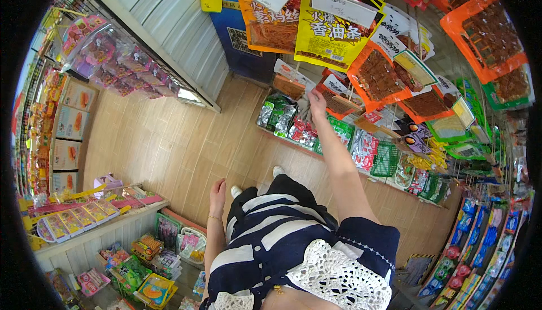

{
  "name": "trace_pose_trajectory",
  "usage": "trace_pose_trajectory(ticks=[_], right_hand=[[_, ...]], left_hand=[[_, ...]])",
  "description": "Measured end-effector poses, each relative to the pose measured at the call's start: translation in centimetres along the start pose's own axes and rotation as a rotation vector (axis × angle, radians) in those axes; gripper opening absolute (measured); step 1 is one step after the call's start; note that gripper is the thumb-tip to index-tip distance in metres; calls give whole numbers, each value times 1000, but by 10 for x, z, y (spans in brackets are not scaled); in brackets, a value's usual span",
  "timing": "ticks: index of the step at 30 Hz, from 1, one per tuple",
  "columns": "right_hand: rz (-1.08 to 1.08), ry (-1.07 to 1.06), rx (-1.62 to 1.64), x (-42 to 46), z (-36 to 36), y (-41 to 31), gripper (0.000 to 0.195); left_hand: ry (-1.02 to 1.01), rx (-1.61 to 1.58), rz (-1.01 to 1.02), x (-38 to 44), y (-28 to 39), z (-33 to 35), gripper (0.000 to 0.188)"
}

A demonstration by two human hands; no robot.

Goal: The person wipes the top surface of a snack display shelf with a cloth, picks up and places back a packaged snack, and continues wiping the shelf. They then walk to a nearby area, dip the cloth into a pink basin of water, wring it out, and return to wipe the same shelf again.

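Note:
My right hand (317,103) reaches out to a rack of hanging snack packets and is closed on a grey cloth (303,106). Just left of it hangs a brown snack packet (288,87), and an orange-edged one (338,102) hangs to its right. Above are a yellow snack packet (328,34) and an orange packet (273,30) behind paper tags. My left hand (218,189) hangs low at my side over the wood-look floor, with its fingers loosely curled; whether anything lies inside them cannot be told.
Baskets of packets (275,115) line a low shelf below the rack. A white corrugated panel (169,22) stands at upper left, beside pink hanging packs (123,64). A counter (148,208) with boxed sweets is at lower left. Curved shelves of packets (474,242) stand at lower right.

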State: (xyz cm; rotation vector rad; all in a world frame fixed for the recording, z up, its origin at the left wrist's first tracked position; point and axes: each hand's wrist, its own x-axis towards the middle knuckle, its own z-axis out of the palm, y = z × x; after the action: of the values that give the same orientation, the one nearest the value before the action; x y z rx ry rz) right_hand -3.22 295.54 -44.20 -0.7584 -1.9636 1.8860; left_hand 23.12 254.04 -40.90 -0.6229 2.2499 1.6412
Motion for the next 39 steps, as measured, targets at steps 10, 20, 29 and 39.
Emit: trace_pose_trajectory(ticks=[10,20,29,39], right_hand=[[261,148,-140,-214,-78,133,26],[722,432,-504,-465,-105,148,32],[567,325,-672,-481,-92,126,33],[398,-142,-1041,-480,-53,140,33]], left_hand=[[-103,-10,41,6,-42,-97,27],[-203,778,168,11,-243,-241,30],[-354,806,51,20,-207,-203,31],[-407,824,165,38,-180,-188,31]])
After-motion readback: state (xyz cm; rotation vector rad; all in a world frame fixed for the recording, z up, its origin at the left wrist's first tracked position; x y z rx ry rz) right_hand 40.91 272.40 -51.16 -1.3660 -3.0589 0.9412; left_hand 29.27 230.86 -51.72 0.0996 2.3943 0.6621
